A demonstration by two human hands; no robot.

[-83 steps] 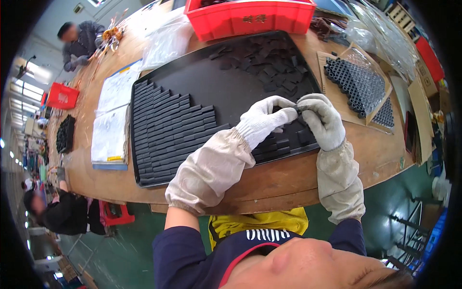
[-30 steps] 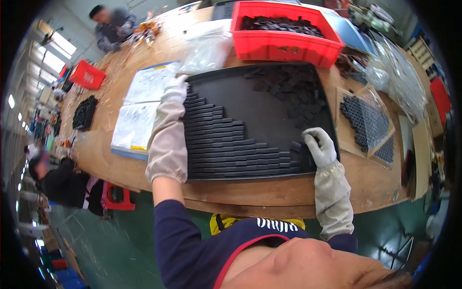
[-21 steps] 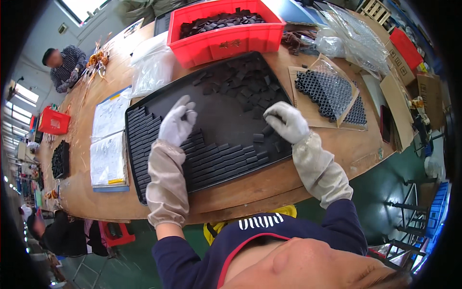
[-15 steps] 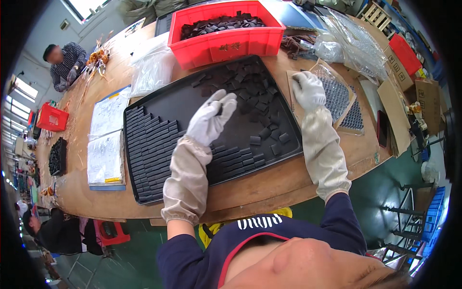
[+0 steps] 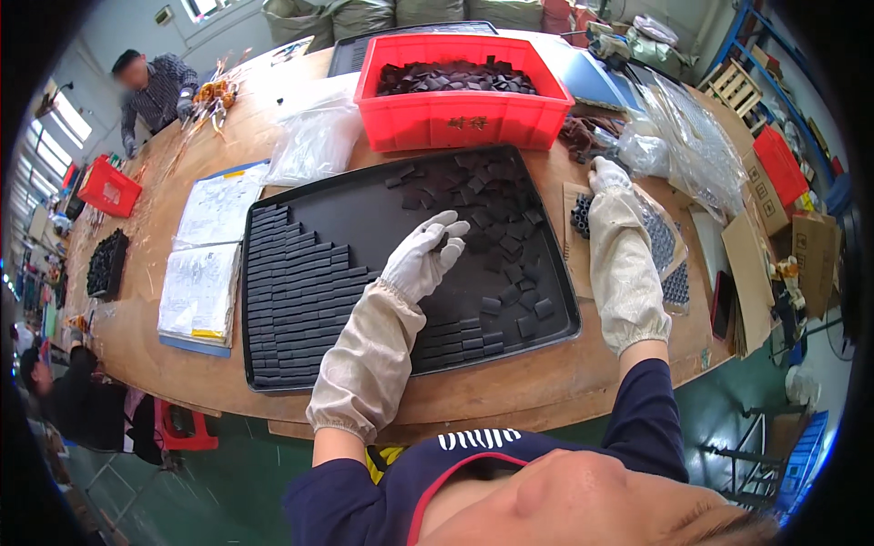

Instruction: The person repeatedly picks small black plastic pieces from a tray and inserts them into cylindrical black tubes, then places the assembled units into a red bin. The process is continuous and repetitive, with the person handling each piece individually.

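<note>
A large black tray (image 5: 314,214) lies on the wooden table, with short black tube-like pieces (image 5: 300,300) lined up in rows at its left and front. Loose black pieces (image 5: 512,244) are scattered over its right part. My left hand (image 5: 424,257), in a white glove, hovers over the tray's middle; its thumb and fingers are apart and I see nothing held. My right hand (image 5: 608,175), also gloved, reaches past the tray's right edge beside crumpled clear plastic (image 5: 643,150). Its fingers are curled together, their tips partly hidden. Under the right sleeve lies a dark honeycomb-like grid (image 5: 674,284) on cardboard.
Behind the tray stands a red bin (image 5: 464,136) filled with black pieces. Left of it are clear plastic bags (image 5: 314,146) and an open document folder (image 5: 202,282). Bubble wrap (image 5: 701,150) and cardboard (image 5: 748,278) lie right. A person (image 5: 157,96) works at the far left.
My right hand has moved farther away, from the plastic-covered grid to its far edge. My left hand stays over the tray with fingers apart. The whole view has shifted a little.
</note>
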